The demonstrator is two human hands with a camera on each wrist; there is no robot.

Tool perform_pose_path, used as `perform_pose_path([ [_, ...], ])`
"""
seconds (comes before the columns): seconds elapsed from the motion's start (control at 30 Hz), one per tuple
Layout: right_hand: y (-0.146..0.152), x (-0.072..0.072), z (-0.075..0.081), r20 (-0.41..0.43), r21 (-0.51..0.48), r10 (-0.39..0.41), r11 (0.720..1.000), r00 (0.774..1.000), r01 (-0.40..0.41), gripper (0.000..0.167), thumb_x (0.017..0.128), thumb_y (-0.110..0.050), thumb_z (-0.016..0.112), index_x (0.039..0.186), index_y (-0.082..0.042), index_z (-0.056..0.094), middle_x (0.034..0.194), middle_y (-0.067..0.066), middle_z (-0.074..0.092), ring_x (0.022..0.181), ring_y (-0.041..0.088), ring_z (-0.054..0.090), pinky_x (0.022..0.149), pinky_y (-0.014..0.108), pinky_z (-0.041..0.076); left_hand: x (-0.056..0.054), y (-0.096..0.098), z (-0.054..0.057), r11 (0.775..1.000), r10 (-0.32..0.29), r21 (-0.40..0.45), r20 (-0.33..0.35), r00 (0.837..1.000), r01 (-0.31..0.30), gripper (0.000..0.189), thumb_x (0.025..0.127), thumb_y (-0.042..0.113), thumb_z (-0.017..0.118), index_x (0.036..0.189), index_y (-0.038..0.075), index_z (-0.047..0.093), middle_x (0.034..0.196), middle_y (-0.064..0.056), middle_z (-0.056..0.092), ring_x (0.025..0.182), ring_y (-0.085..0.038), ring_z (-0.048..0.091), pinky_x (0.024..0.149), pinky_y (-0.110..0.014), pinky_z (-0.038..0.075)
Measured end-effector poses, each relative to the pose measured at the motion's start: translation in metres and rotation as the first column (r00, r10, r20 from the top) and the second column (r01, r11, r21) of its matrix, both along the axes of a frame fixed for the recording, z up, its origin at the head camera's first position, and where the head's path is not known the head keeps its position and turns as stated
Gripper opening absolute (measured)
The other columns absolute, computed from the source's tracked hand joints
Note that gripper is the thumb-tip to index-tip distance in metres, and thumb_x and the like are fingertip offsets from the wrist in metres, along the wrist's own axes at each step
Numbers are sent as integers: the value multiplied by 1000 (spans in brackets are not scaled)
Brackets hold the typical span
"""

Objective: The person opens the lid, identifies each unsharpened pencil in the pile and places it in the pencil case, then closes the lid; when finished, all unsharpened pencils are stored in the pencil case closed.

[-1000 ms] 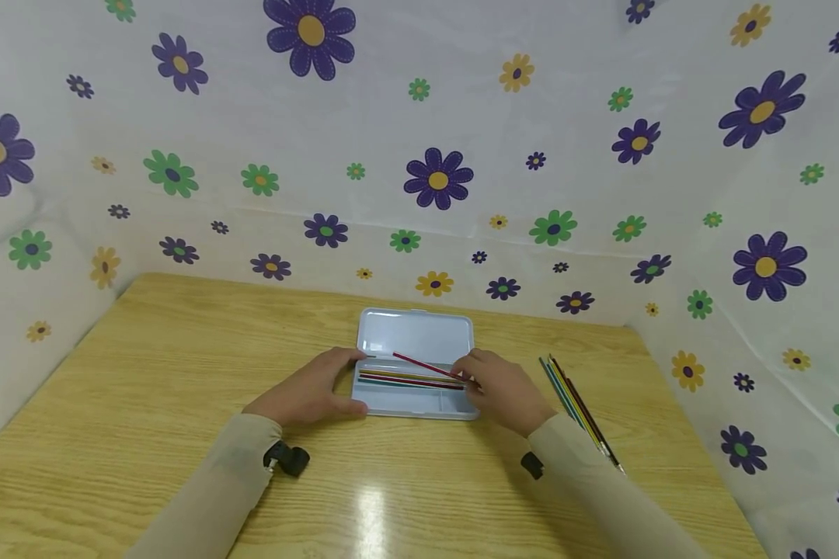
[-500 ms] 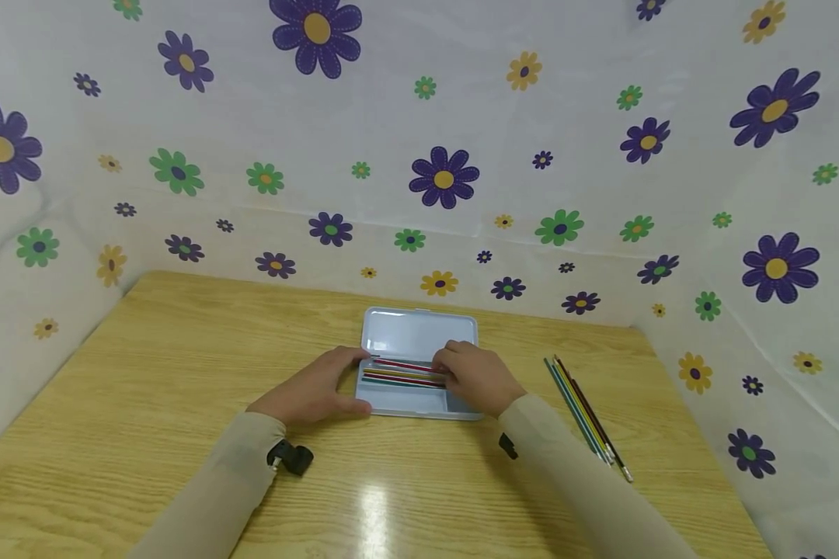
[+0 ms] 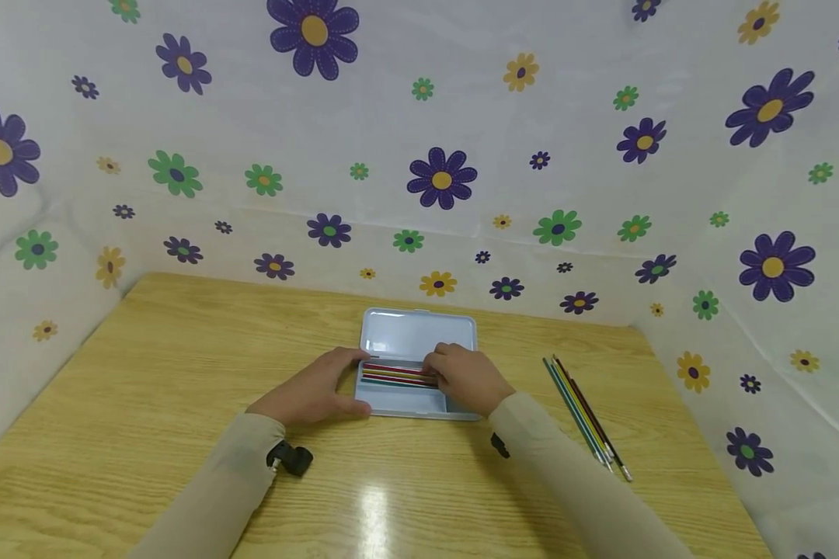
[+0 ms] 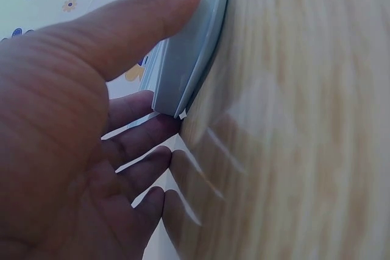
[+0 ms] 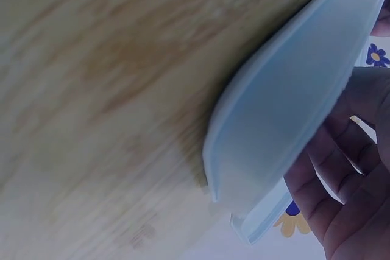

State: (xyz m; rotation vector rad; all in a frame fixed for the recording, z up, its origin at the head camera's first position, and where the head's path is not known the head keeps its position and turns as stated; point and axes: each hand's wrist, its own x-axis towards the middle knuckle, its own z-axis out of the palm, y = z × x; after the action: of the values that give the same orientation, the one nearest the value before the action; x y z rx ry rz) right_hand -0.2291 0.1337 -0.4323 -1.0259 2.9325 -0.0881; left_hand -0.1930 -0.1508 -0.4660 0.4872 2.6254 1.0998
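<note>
An open light-blue pencil case [image 3: 405,402] lies on the wooden table, lid tilted back. Several pencils [image 3: 395,378] lie side by side in its rear compartment, a red pencil [image 3: 391,367] rearmost. My left hand [image 3: 313,388] grips the case's left end, thumb at the front and fingers behind; in the left wrist view the thumb presses the case wall [image 4: 177,71]. My right hand [image 3: 470,378] reaches into the case's right part, its fingertips at the right end of the red pencil. Those fingertips are covered by the hand. The right wrist view shows curved fingers [image 5: 341,175] beyond the case wall.
Several more pencils [image 3: 582,411] lie loose on the table [image 3: 203,341] to the right, beside the right forearm. A white flower-print cloth [image 3: 377,194] stands behind the table and along both sides.
My right hand has moved left and lowered the red pencil from a slant until it lies in the case parallel to the others. My left hand stays on the case.
</note>
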Motion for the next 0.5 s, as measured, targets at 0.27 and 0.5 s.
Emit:
perform_pose_path([
  [0.27,0,1,2,17,-6,-9,1000,1000,9,17,98,-10,69,113,-18,75,103,-4,68,94,13,63,86,33,59,1,1,1,1000,-1,-3,1,1000,1,95,81,53,86,157,18,41,162,-6,39,152,-30,33,125,-53,27],
  [0.5,5,2,3,12,5,-34,999,999,34,18,98,-12,70,115,-16,75,103,-4,67,92,12,61,87,31,58,1,1,1,1000,-1,-14,-9,1000,1,95,81,52,86,157,18,41,162,-6,39,152,-30,33,125,-51,28],
])
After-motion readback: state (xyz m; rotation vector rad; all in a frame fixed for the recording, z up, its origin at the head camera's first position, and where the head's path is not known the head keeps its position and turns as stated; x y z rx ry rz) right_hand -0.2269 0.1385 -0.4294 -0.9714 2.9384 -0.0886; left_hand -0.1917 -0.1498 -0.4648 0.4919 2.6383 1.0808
